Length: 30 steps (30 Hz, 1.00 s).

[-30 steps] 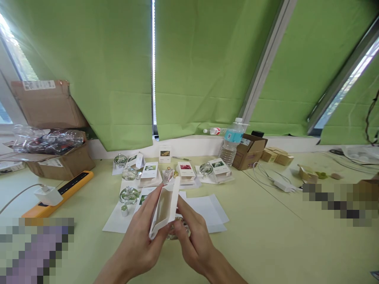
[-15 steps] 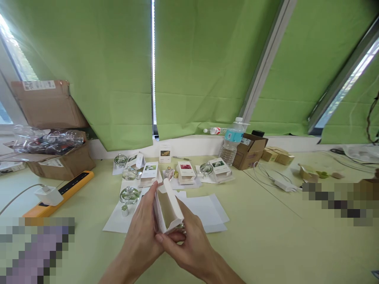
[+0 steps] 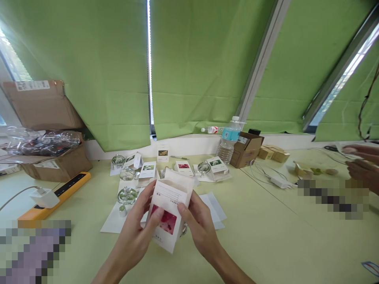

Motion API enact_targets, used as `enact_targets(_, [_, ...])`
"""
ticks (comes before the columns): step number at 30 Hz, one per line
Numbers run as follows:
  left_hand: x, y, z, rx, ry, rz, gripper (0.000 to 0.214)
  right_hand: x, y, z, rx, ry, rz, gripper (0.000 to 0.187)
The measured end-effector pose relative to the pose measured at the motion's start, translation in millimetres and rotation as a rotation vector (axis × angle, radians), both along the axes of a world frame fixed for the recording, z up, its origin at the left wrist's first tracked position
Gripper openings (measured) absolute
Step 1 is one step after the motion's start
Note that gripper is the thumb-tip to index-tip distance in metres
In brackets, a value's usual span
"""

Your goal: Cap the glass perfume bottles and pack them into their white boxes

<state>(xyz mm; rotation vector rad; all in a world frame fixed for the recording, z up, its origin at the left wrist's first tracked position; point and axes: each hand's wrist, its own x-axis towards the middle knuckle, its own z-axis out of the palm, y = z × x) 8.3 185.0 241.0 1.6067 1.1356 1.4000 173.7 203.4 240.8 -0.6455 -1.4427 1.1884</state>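
Fingers (image 3: 154, 221) of your left hand (image 3: 136, 230) and right hand (image 3: 201, 225) grasp the white box (image 3: 171, 192), with its red picture (image 3: 169, 223) facing you, above the worktop (image 3: 266, 244).

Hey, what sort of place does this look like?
Probably a shared office or workshop: an orange-yellow power strip lies on the table, another person's hand shows at the far right, and green window coverings hang behind.

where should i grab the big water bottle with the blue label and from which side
Probably by the narrow neck, just below the white cap, coming from above: the bottle stands upright, tapering to that neck, while the cardboard box crowds its right side.
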Motion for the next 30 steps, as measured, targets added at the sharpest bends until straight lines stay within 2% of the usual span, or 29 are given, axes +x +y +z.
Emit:
enact_targets(3, [-1.0, 2.3, 4.4, -0.076, -0.128, 0.017, 0.046, -0.3, -0.6, 7.1, -0.01, 0.07, 0.068, 0.041])
enact_targets(6, [-3.7, 4.1, 6.7, -0.146, -0.204, -0.034, 0.051, -0.2, -0.4, 9.8, -0.021, 0.096, 0.086, 0.046])
enact_targets(9, [-7.3, 5.5, 6.2, -0.177, -0.225, -0.104, 0.056, 1.3, 2.0, 5.0, -0.031, 0.085, 0.024, 0.051])
enact_targets(14, [-9.7, 7.2, 5.4, -0.177, -0.186, -0.045, 0.058, 3.0, 5.9, -4.5, -0.02, 0.042, -0.072, 0.058])
enact_targets(19, [-8.4, 5.6, 8.7, -0.172, -0.182, -0.05, 0.059, 2.9, 4.1, -3.0, -0.01, 0.041, -0.096, 0.057])
enact_targets(24, [-9.1, 3.6, 8.4, -0.19, -0.156, -0.062, 0.058, 4.1, 5.7, -6.1, -0.024, -0.03, -0.173, 0.045])
enact_targets(30, [-9.1, 5.0, 8.6, -0.182, -0.13, -0.096, 0.053, 5.3, 7.7, -6.3, -0.028, -0.058, -0.134, 0.037])
